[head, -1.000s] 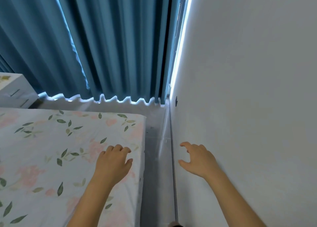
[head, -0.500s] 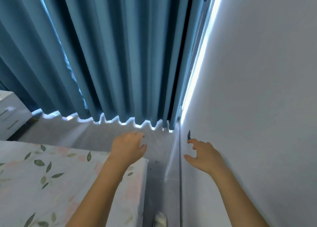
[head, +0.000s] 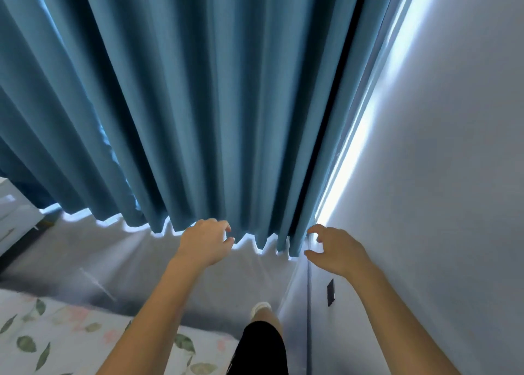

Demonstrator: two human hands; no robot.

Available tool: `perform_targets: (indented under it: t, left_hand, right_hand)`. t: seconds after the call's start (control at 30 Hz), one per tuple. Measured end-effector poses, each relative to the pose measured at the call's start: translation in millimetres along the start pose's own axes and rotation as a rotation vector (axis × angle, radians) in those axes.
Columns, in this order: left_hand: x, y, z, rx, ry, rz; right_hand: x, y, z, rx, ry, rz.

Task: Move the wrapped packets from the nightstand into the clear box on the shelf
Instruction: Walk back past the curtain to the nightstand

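Left hand [head: 205, 244] – loosely curled, empty | right hand [head: 334, 250] – same | pleated teal fabric curtain [head: 198, 105] ahead | packets unseen; advice: turn toward nightstand first.

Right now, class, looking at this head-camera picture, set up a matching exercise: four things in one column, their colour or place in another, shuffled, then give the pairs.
Things:
1. curtain
2. bedsheet
3. left hand
4. wall

Descriptions:
A. pale grey, on the right side
B. teal, hanging in folds
C. floral, at the lower left
D. empty, fingers loosely curled, in front of the curtain hem

Pairs: 1-B, 2-C, 3-D, 4-A
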State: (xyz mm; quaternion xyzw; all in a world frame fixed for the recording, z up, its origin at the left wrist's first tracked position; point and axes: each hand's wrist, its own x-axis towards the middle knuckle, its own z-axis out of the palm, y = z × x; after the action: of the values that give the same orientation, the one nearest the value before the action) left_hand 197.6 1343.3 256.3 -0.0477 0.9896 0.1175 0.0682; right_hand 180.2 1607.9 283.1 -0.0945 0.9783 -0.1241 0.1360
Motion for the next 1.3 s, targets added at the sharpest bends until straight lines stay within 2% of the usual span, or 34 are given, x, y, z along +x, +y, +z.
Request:
perform_targets:
  t: [0.23,0.4,0.53,0.73,1.0,1.13,1.3]
  left_hand:
    - [138.6,-54.8,16.3,-0.125,0.004,-0.148]
    - [230.0,-127.8,-10.9,-0.097,0.016,-0.315]
    - [267.7,-193.6,-40.1,-0.063,0.013,-0.437]
    - [287.1,-290.6,-67.7,-0.090,0.013,-0.622]
    - [309.7,-437.0,-74.2,-0.124,-0.007,-0.865]
    - [332.6,-515.4,-94.8,-0.131,0.057,-0.964]
    - [336.6,-608.8,-129.1,-0.202,0.100,-1.121]
  right_hand:
    - [178.1,-26.9,16.4,-0.054,-0.005,-0.034]
    - [325.0,-102.5,6.6,-0.140,-0.128,-0.137]
    - [414.2,-186.2,-2.7,-0.177,-0.148,-0.297]
    - [501.8,-316.3,7.6,-0.188,-0.186,-0.538]
    - [597.1,-505.7,62.1,-0.217,-0.251,-0.828]
    - [644.6,-611.1,84.7,-0.135,-0.273,-0.930]
    - [679.5,-747.7,114.9,-0.186,-0.340,-1.088]
